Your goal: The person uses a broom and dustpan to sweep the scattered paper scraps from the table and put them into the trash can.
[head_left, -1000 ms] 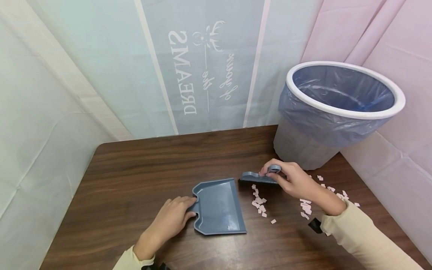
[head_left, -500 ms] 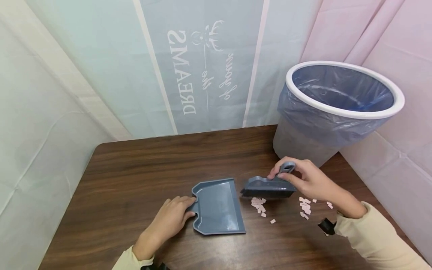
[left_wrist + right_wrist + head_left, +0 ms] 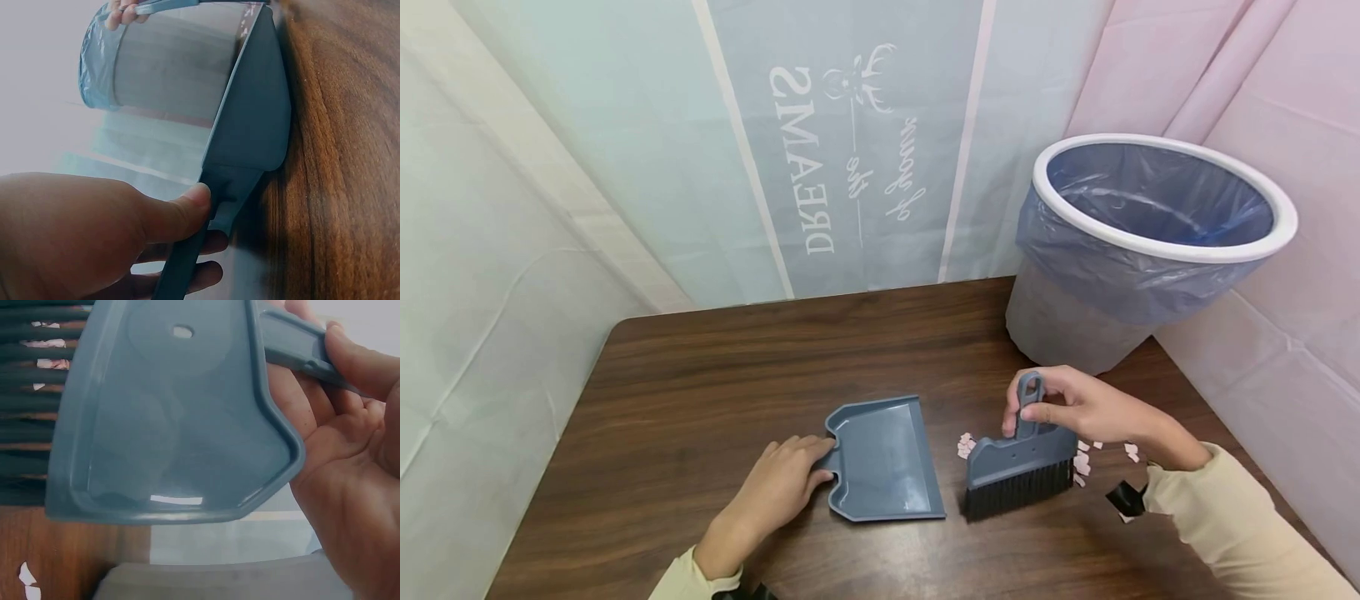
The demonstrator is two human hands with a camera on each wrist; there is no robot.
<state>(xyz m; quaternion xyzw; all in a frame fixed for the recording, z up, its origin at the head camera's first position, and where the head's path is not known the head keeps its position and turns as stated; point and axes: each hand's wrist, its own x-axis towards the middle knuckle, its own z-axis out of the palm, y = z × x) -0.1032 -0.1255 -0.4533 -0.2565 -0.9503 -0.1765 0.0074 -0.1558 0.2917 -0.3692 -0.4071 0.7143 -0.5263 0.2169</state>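
- A glossy plastic dustpan (image 3: 886,460) lies on a wood-grained table (image 3: 730,375).
- Right of the dustpan, a smooth plastic brush (image 3: 1018,455) shows coarse bristles (image 3: 1018,493).
- Beyond the dustpan, at right, shiny, crinkled film (image 3: 1112,271) covers a bin (image 3: 1056,325).

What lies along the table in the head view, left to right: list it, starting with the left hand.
Left hand → dustpan → brush → waste bin. Pale scraps show on both sides of the brush.
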